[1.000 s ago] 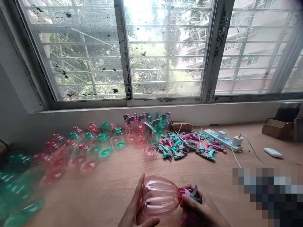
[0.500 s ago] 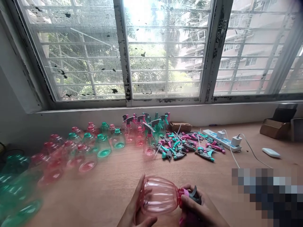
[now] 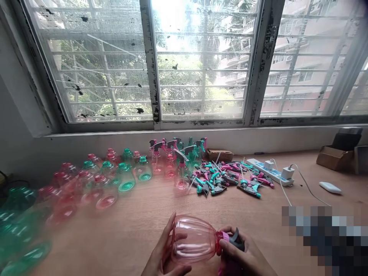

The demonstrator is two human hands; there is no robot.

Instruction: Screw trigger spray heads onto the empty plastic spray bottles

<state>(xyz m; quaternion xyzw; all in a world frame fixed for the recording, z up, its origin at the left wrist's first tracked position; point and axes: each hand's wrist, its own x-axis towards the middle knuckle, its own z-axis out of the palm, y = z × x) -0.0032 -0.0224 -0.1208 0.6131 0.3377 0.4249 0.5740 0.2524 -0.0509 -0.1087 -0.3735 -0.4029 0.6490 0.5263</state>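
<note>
A clear pink spray bottle (image 3: 195, 239) lies on its side in the air over the near part of the table, base to the left. My left hand (image 3: 165, 249) cups the base, its thumb below and fingers behind the plastic. At the neck, my right hand (image 3: 240, 249) pinches the pink collar of a spray head (image 3: 234, 238) that sits on the bottle's mouth. The spray head has a dark grey body; its pink lower part is partly covered by my right fingers.
Pink and green bottles (image 3: 106, 195) without heads stand at left. Behind, several bottles with spray heads (image 3: 181, 172) stand beside a pile of loose spray heads (image 3: 221, 178). A power strip (image 3: 270, 172), a white mouse-like object (image 3: 330, 188) and a cardboard box (image 3: 335, 157) are at right.
My hands and the bottle stay in nearly the same place. The fingers of my left hand have shifted slightly around the base, and the right fingers have moved a little at the collar.
</note>
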